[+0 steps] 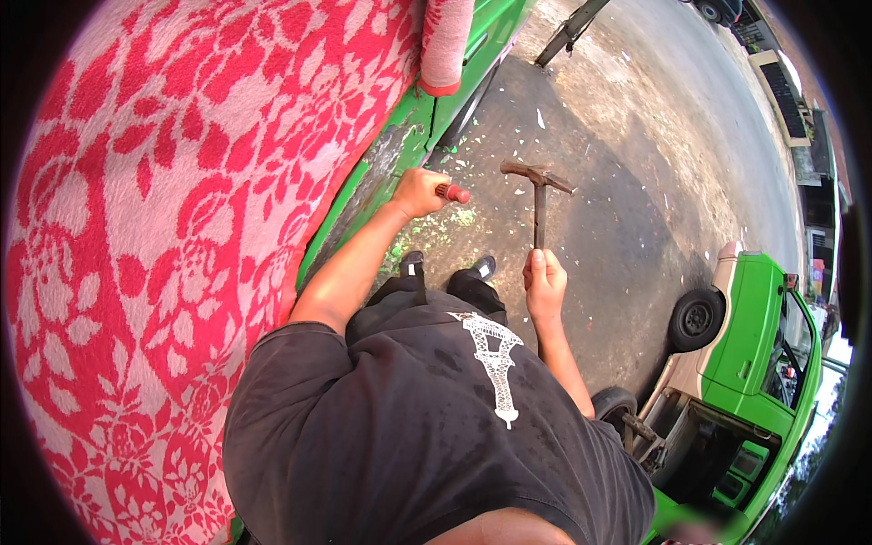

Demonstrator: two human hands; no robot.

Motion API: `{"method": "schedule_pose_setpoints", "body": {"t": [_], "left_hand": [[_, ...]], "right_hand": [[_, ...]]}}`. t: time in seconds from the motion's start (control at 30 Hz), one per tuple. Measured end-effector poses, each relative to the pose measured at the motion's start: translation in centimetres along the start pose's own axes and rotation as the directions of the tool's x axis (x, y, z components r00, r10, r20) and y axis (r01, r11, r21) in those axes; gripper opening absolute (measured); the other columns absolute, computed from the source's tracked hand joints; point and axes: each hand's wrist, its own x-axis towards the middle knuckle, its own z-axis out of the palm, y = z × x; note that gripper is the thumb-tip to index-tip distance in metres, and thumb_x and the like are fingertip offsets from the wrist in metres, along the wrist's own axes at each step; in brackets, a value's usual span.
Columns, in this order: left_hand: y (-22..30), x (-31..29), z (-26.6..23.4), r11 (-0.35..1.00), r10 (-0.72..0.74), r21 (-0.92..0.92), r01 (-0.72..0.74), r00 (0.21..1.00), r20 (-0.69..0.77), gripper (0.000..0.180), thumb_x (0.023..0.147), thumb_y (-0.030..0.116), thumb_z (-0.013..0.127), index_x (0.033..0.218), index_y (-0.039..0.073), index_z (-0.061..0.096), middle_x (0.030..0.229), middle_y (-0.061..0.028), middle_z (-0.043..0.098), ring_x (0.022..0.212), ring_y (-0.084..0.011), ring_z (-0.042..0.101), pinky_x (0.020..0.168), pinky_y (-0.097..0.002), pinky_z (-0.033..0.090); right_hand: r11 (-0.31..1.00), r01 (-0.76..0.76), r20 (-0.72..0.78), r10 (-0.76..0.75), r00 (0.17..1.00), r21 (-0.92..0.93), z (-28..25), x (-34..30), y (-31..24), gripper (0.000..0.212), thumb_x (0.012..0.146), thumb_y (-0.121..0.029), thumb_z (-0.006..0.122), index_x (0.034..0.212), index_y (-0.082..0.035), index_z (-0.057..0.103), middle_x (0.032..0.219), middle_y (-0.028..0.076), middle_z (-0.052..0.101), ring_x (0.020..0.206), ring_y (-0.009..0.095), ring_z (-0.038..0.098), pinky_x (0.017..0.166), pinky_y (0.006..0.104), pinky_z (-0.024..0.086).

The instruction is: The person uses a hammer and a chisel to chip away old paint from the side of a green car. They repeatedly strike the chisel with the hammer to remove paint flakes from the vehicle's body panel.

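My left hand (pixel 419 193) is closed round a tool with a red handle (pixel 453 193), its butt end pointing right; the working end is hidden, so its kind does not show. That hand is beside a green vehicle body panel (pixel 413 123), where paint is scraped to grey patches. In my right hand (pixel 545 280) I grip a hammer (pixel 540 207) by its dark shaft. The rusty, narrow-ended head is uppermost, a short way right of the red handle and apart from it.
A red and pink floral cloth (pixel 182 200) covers the vehicle at left. Green paint chips (pixel 463 216) lie on the concrete floor around my shoes (pixel 485 266). A dark metal post (pixel 572 32) stands ahead. At right is another green vehicle (pixel 749 336) with exposed wheels.
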Motion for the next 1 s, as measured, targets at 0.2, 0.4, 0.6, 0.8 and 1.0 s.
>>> {"method": "schedule_pose_setpoints", "body": {"t": [0.2, 0.4, 0.6, 0.8, 1.0], "left_hand": [[-1.0, -0.7, 0.5, 0.998, 0.066, 0.01, -0.067, 0.997, 0.05, 0.023, 0.062, 0.012, 0.073, 0.06, 0.008, 0.05, 0.06, -0.0135, 0.054, 0.058, -0.0354, 0.056, 0.052, -0.0432, 0.041], [0.0, -0.3, -1.2, 0.997, 0.036, -0.063, -0.034, 0.999, 0.026, 0.028, 0.068, 0.015, 0.074, 0.06, 0.006, 0.049, 0.058, -0.0155, 0.049, 0.056, -0.0366, 0.053, 0.051, -0.0439, 0.039], [-3.0, -0.8, -1.1, 0.981, -0.142, -0.132, 0.146, 0.989, 0.038, 0.028, 0.074, 0.023, 0.078, 0.066, 0.005, 0.058, 0.062, -0.0149, 0.058, 0.059, -0.035, 0.058, 0.054, -0.0414, 0.044], [-1.3, -2.8, -0.9, 0.995, -0.001, -0.098, 0.011, 0.995, 0.095, 0.028, 0.071, 0.017, 0.072, 0.062, 0.005, 0.049, 0.059, -0.0148, 0.05, 0.056, -0.0348, 0.054, 0.052, -0.0422, 0.04], [-0.8, -2.7, -1.4, 0.993, 0.031, -0.112, -0.023, 0.997, 0.07, 0.025, 0.066, 0.013, 0.07, 0.061, 0.005, 0.047, 0.06, -0.014, 0.05, 0.059, -0.0349, 0.055, 0.053, -0.0433, 0.04]], "right_hand": [[0.993, 0.073, 0.014, -0.072, 0.997, -0.096, -0.2, -0.3, 1.8, 0.033, 0.104, -0.027, 0.052, 0.077, -0.007, 0.051, 0.063, -0.005, 0.045, 0.051, 0.003, 0.037, 0.044, 0.0207, 0.028], [0.922, 0.378, 0.027, -0.377, 0.926, -0.081, 0.2, -1.8, 0.9, 0.034, 0.102, -0.027, 0.051, 0.08, -0.003, 0.055, 0.062, 0.0, 0.049, 0.052, 0.008, 0.043, 0.047, 0.0248, 0.032], [0.803, 0.214, 0.186, -0.13, 0.974, -0.557, 1.3, 0.1, 3.9, 0.027, 0.1, -0.025, 0.054, 0.088, -0.001, 0.062, 0.063, 0.011, 0.056, 0.055, 0.023, 0.058, 0.054, 0.0354, 0.044], [0.918, 0.322, 0.037, -0.322, 0.946, -0.232, -0.7, -1.9, 2.2, 0.027, 0.1, -0.023, 0.054, 0.087, 0.0, 0.06, 0.061, 0.007, 0.054, 0.055, 0.016, 0.054, 0.053, 0.0315, 0.042], [0.93, 0.288, 0.021, -0.291, 0.957, -0.228, -0.5, -1.0, 1.5, 0.029, 0.102, -0.021, 0.052, 0.081, -0.001, 0.055, 0.063, 0.001, 0.051, 0.054, 0.007, 0.044, 0.049, 0.0252, 0.034]]}}
